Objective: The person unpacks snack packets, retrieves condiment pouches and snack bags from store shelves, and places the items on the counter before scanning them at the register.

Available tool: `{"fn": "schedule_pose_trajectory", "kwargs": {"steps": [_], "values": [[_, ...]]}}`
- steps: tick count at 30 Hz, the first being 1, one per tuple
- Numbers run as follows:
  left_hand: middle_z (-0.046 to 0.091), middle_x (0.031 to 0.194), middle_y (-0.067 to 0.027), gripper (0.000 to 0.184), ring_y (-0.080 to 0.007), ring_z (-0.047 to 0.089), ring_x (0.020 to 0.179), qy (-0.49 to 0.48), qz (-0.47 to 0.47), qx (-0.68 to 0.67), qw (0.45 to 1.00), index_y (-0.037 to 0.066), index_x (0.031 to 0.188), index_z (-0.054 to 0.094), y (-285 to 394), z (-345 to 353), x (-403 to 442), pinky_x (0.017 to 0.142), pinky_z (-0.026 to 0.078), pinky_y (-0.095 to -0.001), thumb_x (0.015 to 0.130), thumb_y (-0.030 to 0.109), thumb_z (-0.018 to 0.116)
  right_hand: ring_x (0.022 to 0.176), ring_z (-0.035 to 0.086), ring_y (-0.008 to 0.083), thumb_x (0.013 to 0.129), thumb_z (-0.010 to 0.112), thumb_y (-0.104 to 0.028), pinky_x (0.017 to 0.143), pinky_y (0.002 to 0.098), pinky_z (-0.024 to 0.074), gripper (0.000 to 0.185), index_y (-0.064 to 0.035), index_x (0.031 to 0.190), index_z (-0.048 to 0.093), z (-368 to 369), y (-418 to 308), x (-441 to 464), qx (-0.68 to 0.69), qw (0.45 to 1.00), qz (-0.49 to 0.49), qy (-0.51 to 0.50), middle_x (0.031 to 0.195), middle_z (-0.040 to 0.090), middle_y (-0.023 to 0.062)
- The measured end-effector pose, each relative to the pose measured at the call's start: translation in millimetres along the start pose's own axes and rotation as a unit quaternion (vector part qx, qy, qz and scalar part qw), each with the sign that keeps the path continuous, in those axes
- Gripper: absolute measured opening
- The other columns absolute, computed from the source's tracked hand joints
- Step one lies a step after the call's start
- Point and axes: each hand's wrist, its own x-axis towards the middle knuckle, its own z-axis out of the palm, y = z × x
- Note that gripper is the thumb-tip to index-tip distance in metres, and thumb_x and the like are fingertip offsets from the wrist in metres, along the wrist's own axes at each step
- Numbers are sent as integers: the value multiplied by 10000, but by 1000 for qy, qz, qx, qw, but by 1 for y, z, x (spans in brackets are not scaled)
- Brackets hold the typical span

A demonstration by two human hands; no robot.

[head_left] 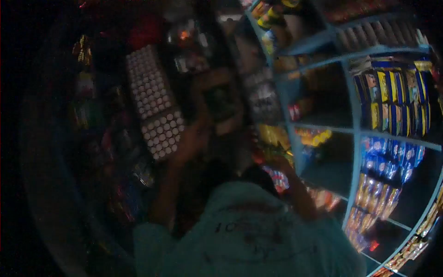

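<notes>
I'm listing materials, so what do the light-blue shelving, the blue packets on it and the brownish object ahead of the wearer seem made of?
Light-blue shelving: perhaps painted metal or wood, from its even colour.
Blue packets: probably glossy plastic film, given bright, patchy highlights.
Brownish object: material unclear; it looks dull, but darkness and blur hide texture.

Our left forearm (168,191) runs up from lower left of centre, slanting right; left hand (197,132) near middle of frame, dim and blurred, fingers hard to make out. Our right forearm (302,198) angles up and left from lower right; right hand (278,163) right of centre, lower than left, grip unreadable in shadow. Our torso (249,235) fills bottom centre, forearms well apart.
</notes>
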Motion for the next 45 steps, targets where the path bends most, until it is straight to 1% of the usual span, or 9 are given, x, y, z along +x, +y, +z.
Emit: {"fn": "schedule_pose_trajectory", "kwargs": {"steps": [3,6,11,13,16,24,29,35,45], "values": [[688,1125,-184,278,-365,633,1109,-176,22,116,977,16,1160,647,-37,41,14,971,487,-471,933,162,579,962,695,333,884,655,-284,861,454,548,301,-54,1070,713,-8,-15,5,5,1000,18,0,1062,718,172],[683,1088,-202,242,-376,643,1061,-174,152,85,969,20,1103,653,-73,102,9,952,491,-505,911,143,573,961,696,334,880,657,-286,857,454,549,305,-54,1068,715,-20,-16,5,9,999,36,13,1058,719,172],[666,1120,-189,247,-360,653,961,-139,135,-98,976,17,1050,660,-55,94,-2,907,500,-525,844,150,632,958,699,335,873,659,-290,851,455,552,310,-53,1065,717,-21,-7,-13,17,997,63,30,1053,722,171],[656,1149,-193,262,-353,654,963,-220,170,144,950,7,1080,657,-31,57,23,892,521,-490,857,143,634,957,700,336,871,660,-292,848,456,553,313,-53,1064,718,-11,-3,-19,26,997,67,33,1051,722,171],[656,1147,-193,244,-337,655,954,-193,234,269,914,4,1085,656,-15,22,44,857,538,-459,882,134,615,956,702,336,867,662,-294,844,456,555,316,-52,1062,719,2,-9,-17,43,996,65,38,1048,724,171],[663,1124,-171,256,-302,653,949,-270,61,374,885,9,1111,650,-141,23,54,853,538,-440,902,152,617,951,706,338,856,666,-300,834,458,559,325,-51,1058,723,32,3,-21,150,974,88,146,1040,727,170],[668,1109,-158,263,-280,651,947,-349,88,360,861,13,1128,647,-149,63,54,850,538,-429,914,163,618,949,708,340,849,669,-304,827,459,562,331,-51,1055,725,106,46,-60,251,930,169,208,1035,729,170],[674,1091,-141,272,-254,649,943,-459,205,332,798,17,1148,642,-85,162,83,847,537,-415,929,177,620,946,712,341,841,672,-308,819,460,565,337,-50,1051,727,241,84,-142,380,835,311,251,1028,732,170],[683,1061,-115,288,-211,646,938,-411,305,388,766,23,1181,635,85,276,120,842,537,-391,954,200,622,940,717,343,828,678,-316,806,462,571,349,-49,1045,732,415,147,-161,548,657,411,315,1018,736,169]]}}
